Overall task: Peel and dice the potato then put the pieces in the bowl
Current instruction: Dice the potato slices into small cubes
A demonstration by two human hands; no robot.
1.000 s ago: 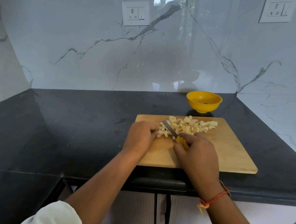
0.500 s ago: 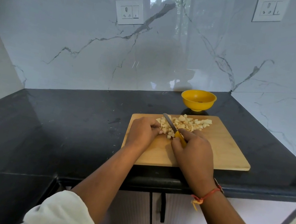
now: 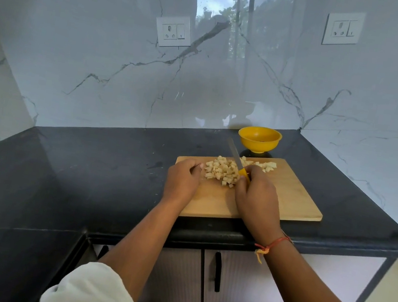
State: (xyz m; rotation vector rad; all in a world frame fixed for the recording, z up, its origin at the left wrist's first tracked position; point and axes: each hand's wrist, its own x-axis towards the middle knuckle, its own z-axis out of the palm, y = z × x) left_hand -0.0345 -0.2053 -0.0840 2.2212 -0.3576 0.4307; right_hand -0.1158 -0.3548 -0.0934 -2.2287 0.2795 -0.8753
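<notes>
Potato pieces [image 3: 223, 171] lie heaped on the board [image 3: 296, 199] between the grips. Right grip [image 3: 256, 198] clasps the knife [image 3: 235, 153], blade angled up; left grip [image 3: 183, 178] is curled, contents hidden. Dicing seems nearly done; next comes scooping into the bowl [image 3: 259, 139] beyond.

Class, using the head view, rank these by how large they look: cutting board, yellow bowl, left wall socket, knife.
1. cutting board
2. yellow bowl and left wall socket look alike; the socket is farther off, so unranked.
3. knife, its visible part.
</notes>
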